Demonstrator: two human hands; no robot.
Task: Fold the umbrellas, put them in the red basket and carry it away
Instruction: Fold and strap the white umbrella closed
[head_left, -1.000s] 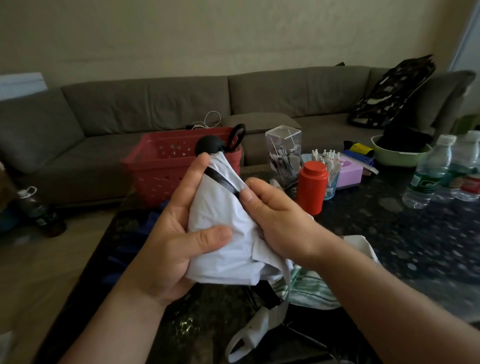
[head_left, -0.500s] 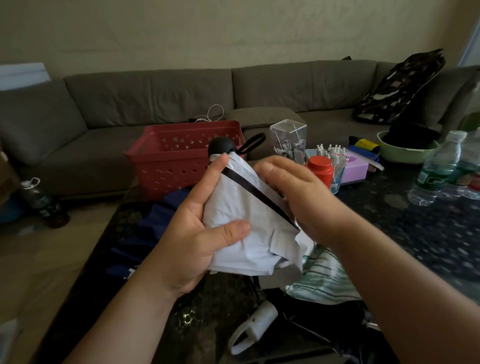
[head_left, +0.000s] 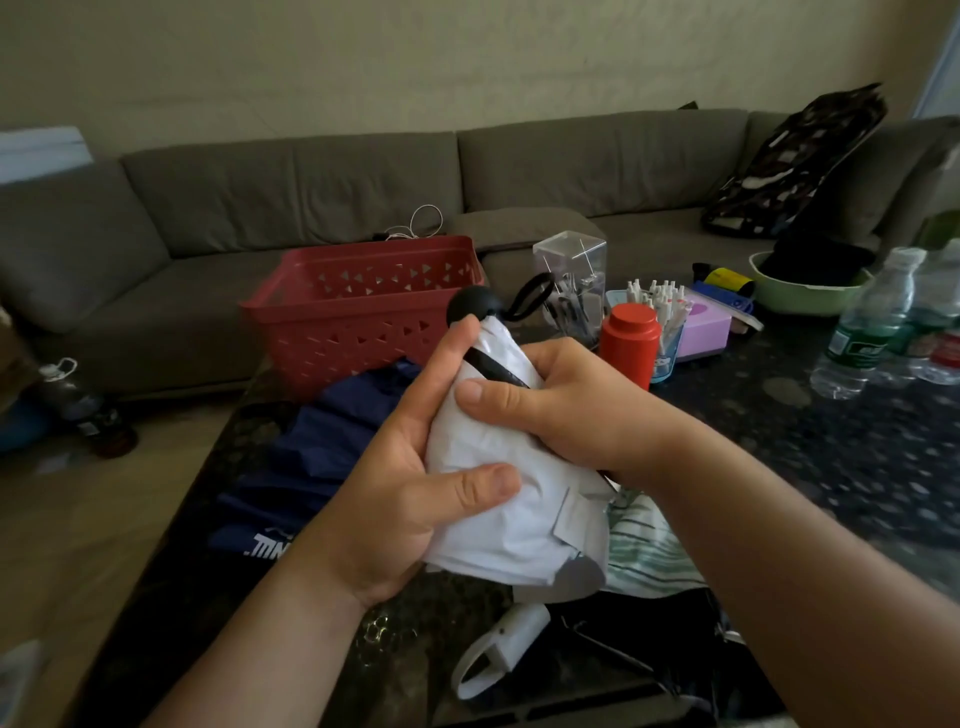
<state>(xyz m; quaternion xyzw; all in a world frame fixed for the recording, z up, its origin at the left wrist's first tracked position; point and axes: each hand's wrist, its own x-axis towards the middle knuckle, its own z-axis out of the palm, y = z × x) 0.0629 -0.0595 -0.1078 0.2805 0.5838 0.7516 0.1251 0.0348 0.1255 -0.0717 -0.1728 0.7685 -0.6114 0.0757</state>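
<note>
Both hands grip a folded white umbrella (head_left: 519, 499), held tilted above the middle of the dark speckled surface (head_left: 857, 457). The left hand (head_left: 410, 493) wraps its lower half, thumb pressed across the fabric; the right hand (head_left: 566, 410) curls round the upper part, over the black strap. The umbrella's round black handle (head_left: 470, 306) points toward the red basket (head_left: 363, 306) at the surface's far left corner. A navy umbrella (head_left: 322, 457) lies along the left edge, just in front of the basket.

Grey sofa (head_left: 363, 182) – plain beige wall (head_left: 415, 62) – dim light.
</note>
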